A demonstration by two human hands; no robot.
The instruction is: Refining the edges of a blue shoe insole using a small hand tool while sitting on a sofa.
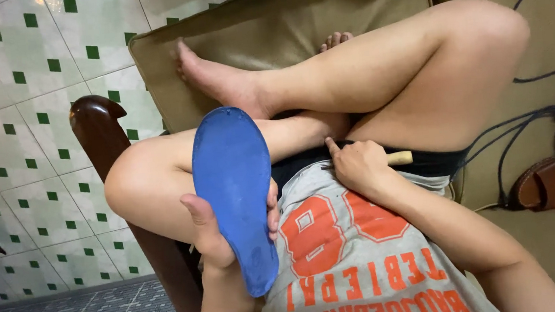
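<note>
Head view: left hand [220, 226] clamps the blue insole [234, 189] upright, toe end up; right hand [357, 164] grips a wooden handle [399, 158].

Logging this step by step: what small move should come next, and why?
Probably bring the right hand, gripping a pale wooden handle at the lap, up to the blue sole. The left hand holds that sole upright, its flat face exposed.

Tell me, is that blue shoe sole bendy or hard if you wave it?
The blue sole is thin and flat, so it probably bends a bit, yet it stands straight in the left hand, so it isn't floppy. It likely feels light, since the thumb and fingertips alone hold it up. Its dull, scuffed surface probably isn't slippery.
</note>
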